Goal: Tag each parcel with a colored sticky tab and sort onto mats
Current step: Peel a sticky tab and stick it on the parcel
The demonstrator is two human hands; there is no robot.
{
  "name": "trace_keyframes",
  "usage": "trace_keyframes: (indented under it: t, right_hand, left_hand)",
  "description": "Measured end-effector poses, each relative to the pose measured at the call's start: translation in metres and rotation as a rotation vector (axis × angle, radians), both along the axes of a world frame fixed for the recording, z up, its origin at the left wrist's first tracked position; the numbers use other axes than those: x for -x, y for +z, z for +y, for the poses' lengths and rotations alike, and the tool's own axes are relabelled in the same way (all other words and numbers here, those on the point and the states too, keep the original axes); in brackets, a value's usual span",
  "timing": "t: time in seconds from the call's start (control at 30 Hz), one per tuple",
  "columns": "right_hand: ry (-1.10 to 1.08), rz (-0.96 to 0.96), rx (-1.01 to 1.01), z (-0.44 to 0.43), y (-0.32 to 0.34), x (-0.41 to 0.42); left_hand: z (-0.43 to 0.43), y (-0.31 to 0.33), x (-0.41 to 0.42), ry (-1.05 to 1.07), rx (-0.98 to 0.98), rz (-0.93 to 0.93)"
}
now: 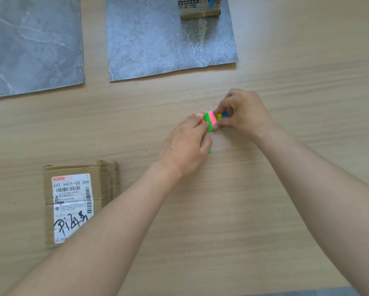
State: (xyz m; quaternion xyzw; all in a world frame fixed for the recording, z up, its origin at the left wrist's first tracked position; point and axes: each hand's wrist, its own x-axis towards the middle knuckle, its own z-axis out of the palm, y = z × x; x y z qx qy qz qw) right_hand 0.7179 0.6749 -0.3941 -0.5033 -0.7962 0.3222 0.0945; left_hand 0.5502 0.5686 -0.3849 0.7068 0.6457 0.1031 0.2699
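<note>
Tabs (211, 121): on the table (264, 210), just toward 1 o'clock from centre.
Left hand (186, 144): I grip the tabs' 9 o'clock end.
Right hand (241, 113): I pinch the tabs' 3 o'clock end.
Parcels: near parcel (72, 201) at 8 o'clock on the table; far parcel (200, 9) at 12 o'clock on a mat (158, 43).

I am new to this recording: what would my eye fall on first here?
The neon sticky tabs at mid-table, held between the left hand and the right hand. Then a labelled cardboard parcel lying on the table at lower left, and a second parcel on a grey mat at the top edge.
</note>
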Motion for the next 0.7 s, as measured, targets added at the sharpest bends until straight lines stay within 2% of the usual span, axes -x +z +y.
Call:
trace_keyframes:
  t: [0.27,0.47,0.7]
  right_hand:
    - [0.148,-0.093,-0.038,0.007,0.001,0.001]
    - [0.265,-0.025,-0.159,-0.002,-0.003,-0.005]
    - [0.307,0.003,-0.213,-0.012,-0.004,-0.008]
  left_hand:
    - [0.003,0.002,0.003,-0.064,0.025,0.062]
    - [0.001,0.004,0.005,-0.071,0.038,0.072]
    - [0.000,0.008,0.005,-0.057,0.019,0.056]
